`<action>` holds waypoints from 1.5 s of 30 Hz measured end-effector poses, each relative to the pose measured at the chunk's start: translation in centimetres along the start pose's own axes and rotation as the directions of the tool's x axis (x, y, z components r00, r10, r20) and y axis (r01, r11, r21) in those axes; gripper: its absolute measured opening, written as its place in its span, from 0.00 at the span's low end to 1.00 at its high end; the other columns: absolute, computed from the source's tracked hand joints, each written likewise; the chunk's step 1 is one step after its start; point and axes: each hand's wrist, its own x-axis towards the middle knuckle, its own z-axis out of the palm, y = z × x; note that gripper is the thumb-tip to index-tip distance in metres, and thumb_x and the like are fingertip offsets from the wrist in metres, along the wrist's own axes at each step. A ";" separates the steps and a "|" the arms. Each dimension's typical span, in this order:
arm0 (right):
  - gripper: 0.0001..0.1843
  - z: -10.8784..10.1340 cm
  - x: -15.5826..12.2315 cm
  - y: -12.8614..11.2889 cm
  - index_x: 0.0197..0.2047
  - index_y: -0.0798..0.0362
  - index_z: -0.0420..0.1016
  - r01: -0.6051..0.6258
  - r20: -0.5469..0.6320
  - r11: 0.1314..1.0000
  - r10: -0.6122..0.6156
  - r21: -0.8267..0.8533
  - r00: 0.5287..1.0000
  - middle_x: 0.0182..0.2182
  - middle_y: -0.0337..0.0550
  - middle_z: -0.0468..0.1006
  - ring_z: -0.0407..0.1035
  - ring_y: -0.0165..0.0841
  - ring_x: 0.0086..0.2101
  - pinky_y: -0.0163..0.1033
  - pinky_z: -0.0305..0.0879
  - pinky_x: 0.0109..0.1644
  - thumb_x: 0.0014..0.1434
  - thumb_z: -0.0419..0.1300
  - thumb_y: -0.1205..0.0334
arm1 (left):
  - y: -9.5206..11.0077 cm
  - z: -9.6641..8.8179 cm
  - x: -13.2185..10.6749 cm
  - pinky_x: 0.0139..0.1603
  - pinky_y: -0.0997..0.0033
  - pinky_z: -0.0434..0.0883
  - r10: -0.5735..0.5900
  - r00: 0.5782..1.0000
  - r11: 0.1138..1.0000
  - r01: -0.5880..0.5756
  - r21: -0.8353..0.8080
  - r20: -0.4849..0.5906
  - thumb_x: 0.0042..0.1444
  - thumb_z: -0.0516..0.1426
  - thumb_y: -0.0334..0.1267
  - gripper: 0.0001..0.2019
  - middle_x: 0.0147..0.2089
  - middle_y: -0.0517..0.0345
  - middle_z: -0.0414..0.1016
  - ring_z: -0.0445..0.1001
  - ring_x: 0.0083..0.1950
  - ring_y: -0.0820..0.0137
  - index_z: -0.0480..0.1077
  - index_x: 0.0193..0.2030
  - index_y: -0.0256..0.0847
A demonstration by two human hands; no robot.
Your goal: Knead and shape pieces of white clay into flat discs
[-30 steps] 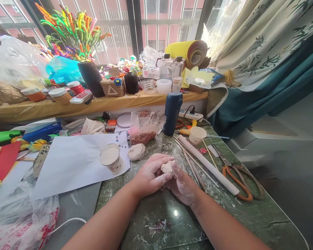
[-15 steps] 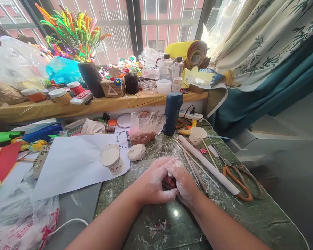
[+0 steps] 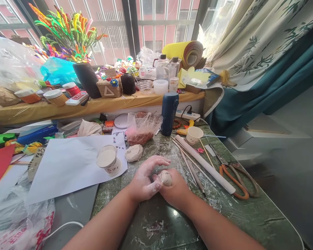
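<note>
Both my hands are dusted with white powder and meet over the green marble table (image 3: 250, 218). My right hand (image 3: 176, 189) is closed around a small pale ball of dough (image 3: 166, 177). My left hand (image 3: 146, 177) curls against that ball from the left, fingers pressed on it. A second lump of dough (image 3: 134, 152) lies on the table just beyond my hands. A paper cup of white powder (image 3: 106, 159) stands on a white sheet of paper (image 3: 67, 166) to the left.
A white rolling pin (image 3: 206, 165), thin wooden sticks (image 3: 191, 165) and orange-handled scissors (image 3: 234, 177) lie to the right. A plastic bag with reddish filling (image 3: 143, 126), a dark blue bottle (image 3: 169, 113) and a paper cup (image 3: 193, 134) stand behind. The cluttered sill (image 3: 94, 104) runs along the back.
My hands have turned the dough ball between them: my right hand now cups it from the right, and my left fingers press on it. Both hands drew slightly closer to me.
</note>
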 end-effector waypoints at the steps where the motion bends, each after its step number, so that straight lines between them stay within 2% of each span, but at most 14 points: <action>1: 0.23 0.0 0.0 0.0 0.19 0.50 0.59 -0.002 0.011 1.000 0.002 -0.003 1.000 0.17 0.33 0.59 0.50 0.27 0.21 0.37 0.44 0.24 0.61 0.59 0.52 | 0.1 0.1 0.0 0.61 0.51 0.69 0.011 1.000 0.999 -0.011 0.033 0.003 0.64 0.54 0.59 0.25 0.56 0.42 0.76 0.74 0.58 0.54 0.71 0.56 0.42; 4: 0.21 0.0 0.2 -0.2 0.22 0.50 0.63 -0.110 0.026 0.987 0.108 0.119 0.994 0.18 0.34 0.62 0.54 0.28 0.22 0.36 0.48 0.24 0.61 0.60 0.50 | 0.1 0.1 0.0 0.60 0.53 0.70 0.032 0.999 0.997 -0.031 0.066 -0.008 0.64 0.55 0.58 0.24 0.55 0.42 0.77 0.75 0.57 0.54 0.72 0.56 0.41; 7: 0.28 -0.2 0.5 -0.4 0.21 0.49 0.62 -0.264 0.112 0.901 0.239 0.344 0.964 0.15 0.33 0.60 0.52 0.28 0.18 0.36 0.49 0.22 0.61 0.59 0.38 | -0.1 -0.2 0.0 0.61 0.52 0.70 -0.006 1.000 0.999 0.006 0.043 -0.018 0.58 0.60 0.63 0.31 0.57 0.41 0.76 0.75 0.57 0.52 0.71 0.59 0.41; 11: 0.39 -0.8 0.5 -0.4 0.15 0.50 0.62 -0.268 0.287 0.827 0.136 0.495 0.948 0.12 0.35 0.59 0.49 0.26 0.16 0.36 0.44 0.19 0.58 0.51 0.24 | -0.3 -0.5 0.0 0.63 0.52 0.69 -0.110 0.992 0.994 0.109 0.026 0.066 0.38 0.71 0.65 0.49 0.57 0.42 0.78 0.76 0.56 0.50 0.68 0.66 0.43; 14: 0.45 -1.0 0.4 -0.3 0.13 0.49 0.62 -0.334 0.397 0.764 0.111 0.552 0.911 0.10 0.35 0.57 0.47 0.25 0.13 0.36 0.40 0.17 0.55 0.41 0.17 | -0.2 -0.4 0.0 0.61 0.55 0.70 -0.155 0.985 0.986 0.149 0.076 0.083 0.33 0.72 0.65 0.48 0.54 0.43 0.79 0.77 0.54 0.51 0.74 0.60 0.41; 17: 0.45 -0.9 0.5 -0.2 0.14 0.49 0.61 -0.417 0.422 0.664 0.166 0.620 0.892 0.09 0.34 0.57 0.47 0.25 0.12 0.35 0.41 0.16 0.53 0.39 0.15 | 0.0 -0.2 0.1 0.55 0.58 0.72 -0.212 0.976 0.973 0.205 0.108 0.059 0.35 0.70 0.68 0.43 0.49 0.46 0.81 0.78 0.49 0.54 0.78 0.54 0.38; 21: 0.44 -0.5 0.6 -0.3 0.13 0.48 0.55 -0.495 0.464 0.569 0.213 0.656 0.860 0.07 0.31 0.52 0.47 0.24 0.11 0.34 0.41 0.15 0.54 0.39 0.15 | 0.4 0.1 0.3 0.50 0.63 0.73 -0.268 0.961 0.959 0.260 0.114 0.060 0.43 0.67 0.67 0.36 0.44 0.49 0.82 0.79 0.45 0.58 0.80 0.49 0.38; 25: 0.40 0.1 0.4 -0.6 0.16 0.48 0.51 -0.496 0.419 0.536 0.268 0.683 0.867 0.10 0.27 0.49 0.41 0.21 0.12 0.31 0.37 0.17 0.52 0.55 0.20 | 0.4 0.4 0.5 0.45 0.65 0.74 -0.303 0.950 0.953 0.301 0.038 0.075 0.48 0.65 0.66 0.32 0.39 0.49 0.83 0.79 0.41 0.60 0.81 0.44 0.36; 31: 0.35 0.0 0.0 -0.4 0.18 0.48 0.52 -0.458 0.395 0.558 0.238 0.692 0.887 0.13 0.26 0.50 0.42 0.21 0.15 0.32 0.37 0.20 0.47 0.67 0.32 | 0.2 0.7 0.4 0.53 0.60 0.77 -0.317 0.945 0.933 0.327 -0.152 0.084 0.47 0.69 0.60 0.29 0.47 0.45 0.85 0.82 0.50 0.55 0.82 0.46 0.38; 34: 0.28 -0.4 0.0 -0.4 0.21 0.48 0.58 -0.465 0.409 0.598 0.239 0.653 0.881 0.13 0.27 0.53 0.43 0.23 0.16 0.33 0.39 0.21 0.43 0.70 0.41 | -0.1 0.9 0.4 0.60 0.55 0.75 -0.264 0.955 0.929 0.289 -0.229 0.133 0.44 0.73 0.53 0.25 0.49 0.45 0.85 0.81 0.56 0.52 0.82 0.45 0.39; 37: 0.23 -0.3 -0.2 -0.5 0.21 0.48 0.60 -0.467 0.408 0.610 0.244 0.641 0.880 0.11 0.26 0.52 0.42 0.23 0.15 0.34 0.39 0.21 0.41 0.70 0.47 | -0.4 1.0 0.4 0.63 0.52 0.74 -0.197 0.968 0.936 0.233 -0.264 0.156 0.41 0.75 0.48 0.23 0.50 0.46 0.85 0.80 0.58 0.51 0.82 0.44 0.40; 39: 0.22 0.1 -0.2 -0.5 0.21 0.47 0.60 -0.454 0.369 0.604 0.268 0.655 0.890 0.12 0.25 0.51 0.41 0.24 0.15 0.34 0.39 0.21 0.41 0.70 0.47 | -0.6 1.0 0.4 0.63 0.52 0.74 -0.184 0.968 0.936 0.225 -0.271 0.170 0.40 0.76 0.48 0.23 0.50 0.45 0.85 0.80 0.58 0.51 0.82 0.42 0.40; 42: 0.26 0.7 0.1 -0.4 0.19 0.46 0.55 -0.434 0.303 0.606 0.312 0.667 0.901 0.12 0.25 0.49 0.41 0.24 0.15 0.34 0.39 0.21 0.43 0.69 0.45 | -0.7 0.7 0.3 0.61 0.52 0.75 -0.273 0.947 0.911 0.312 -0.272 0.171 0.40 0.74 0.53 0.27 0.51 0.43 0.84 0.80 0.58 0.50 0.81 0.44 0.39; 45: 0.31 0.8 0.9 -0.1 0.18 0.47 0.52 -0.400 0.253 0.615 0.315 0.680 0.915 0.12 0.26 0.48 0.42 0.24 0.15 0.34 0.39 0.20 0.49 0.66 0.37 | -0.6 0.2 0.2 0.61 0.54 0.74 -0.353 0.927 0.900 0.373 -0.226 0.125 0.45 0.72 0.56 0.33 0.57 0.41 0.80 0.78 0.59 0.51 0.78 0.54 0.39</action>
